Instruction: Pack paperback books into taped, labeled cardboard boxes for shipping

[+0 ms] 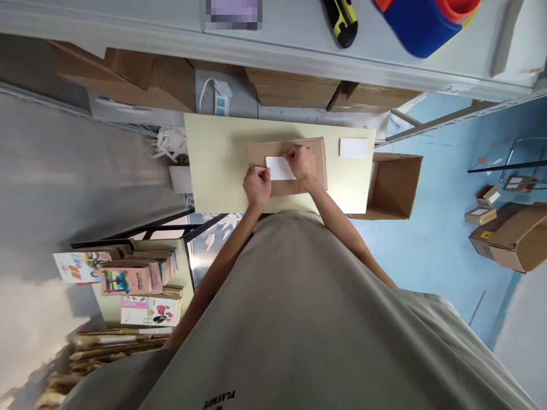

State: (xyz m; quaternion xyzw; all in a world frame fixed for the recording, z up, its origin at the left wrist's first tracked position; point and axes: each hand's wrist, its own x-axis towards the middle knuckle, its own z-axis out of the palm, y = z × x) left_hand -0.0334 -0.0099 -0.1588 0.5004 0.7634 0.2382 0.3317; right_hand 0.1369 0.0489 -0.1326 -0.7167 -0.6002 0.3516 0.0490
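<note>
A flat brown cardboard package point(284, 188) lies on the pale yellow table. Over its top face is a white rectangular label point(278, 169). My left hand point(258, 187) pinches the label at its left edge, thumb and fingers together. At the label's upper right my right hand point(302, 163) is closed in a pinch on that side, covering the corner. Whether the label is stuck flat or still partly raised I cannot tell. Another white rectangular slip or stack of labels point(354, 147) rests at the table's right end.
Behind the table point(217, 165) is a shelf with a box cutter point(342, 25) and a blue and red tape dispenser point(421, 25). A power strip point(221, 101) sits below. An open carton point(395, 187) stands right; books point(128, 279) are stacked at lower left.
</note>
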